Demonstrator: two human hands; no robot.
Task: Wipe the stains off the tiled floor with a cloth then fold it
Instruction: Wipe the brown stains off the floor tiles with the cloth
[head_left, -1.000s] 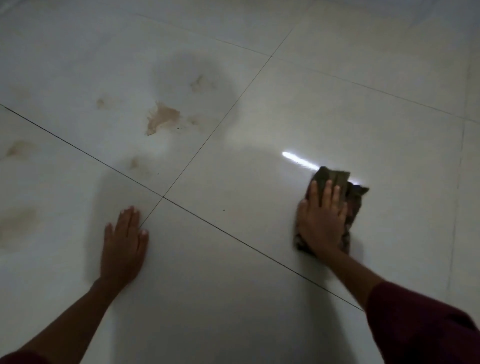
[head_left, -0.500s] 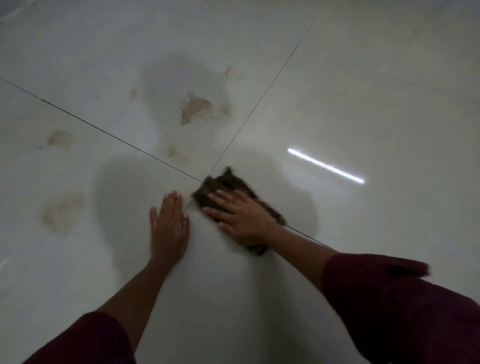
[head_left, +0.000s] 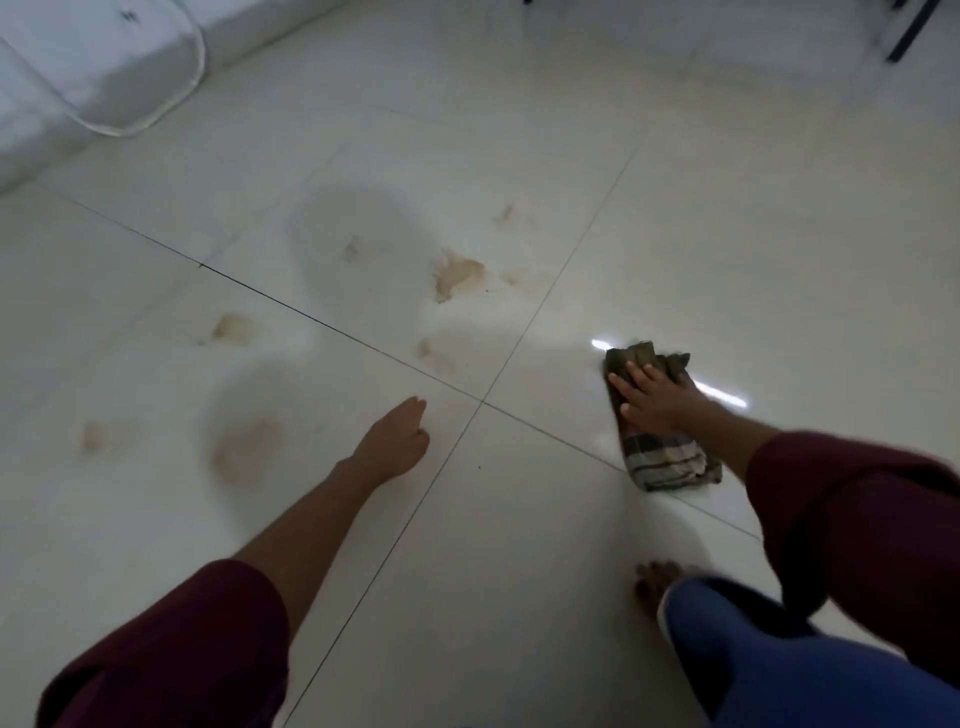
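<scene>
My right hand (head_left: 655, 402) presses flat on a dark checked cloth (head_left: 665, 457) that lies bunched on the white tiled floor (head_left: 753, 249), right of where the grout lines cross. My left hand (head_left: 396, 441) rests on the floor left of that crossing and holds nothing. Several brown stains mark the tiles: the darkest stain (head_left: 454, 275) ahead, a fainter stain (head_left: 231, 328) to the left, a broad smear (head_left: 247, 449) near my left hand.
A white rounded object (head_left: 109, 67) stands at the far left against the wall. A dark leg of some furniture (head_left: 909, 31) shows at the top right. My bare foot (head_left: 655, 581) and blue trouser leg are at the lower right.
My right hand has slid the cloth from the grout crossing back out to the right. The view has pulled back, showing the wall and my foot.
</scene>
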